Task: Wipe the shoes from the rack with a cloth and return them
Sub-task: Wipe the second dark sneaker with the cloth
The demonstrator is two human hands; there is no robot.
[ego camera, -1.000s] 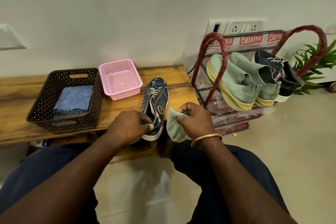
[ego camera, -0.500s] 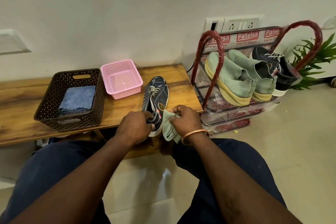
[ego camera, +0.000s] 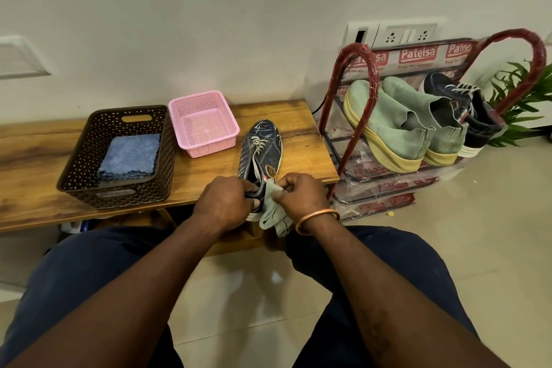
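The gap seen a second ago between the cloth and the shoe has closed. The right hand has brought the pale green cloth in against the heel side of the dark patterned shoe, and the two hands now sit nearly knuckle to knuckle. The shoe itself has kept its place on the worktop.

The left hand grips the shoe's heel collar, with its fingers curled into the opening. The right hand pinches the bunched cloth between thumb and fingers. Loose folds hang down below the wrist, which wears a copper bangle.

The shoe lies with its toe toward the wall and its heel at the worktop's front edge, close to the right end. A strip of bare wood lies between it and that end. The pink basket sits just left of the toe, apart from it. Further left, the brown basket holds a folded blue cloth.

The shoe rack stands on the floor just beside the worktop's right end. It carries a green pair and one dark shoe, with open tiled floor in front of it.
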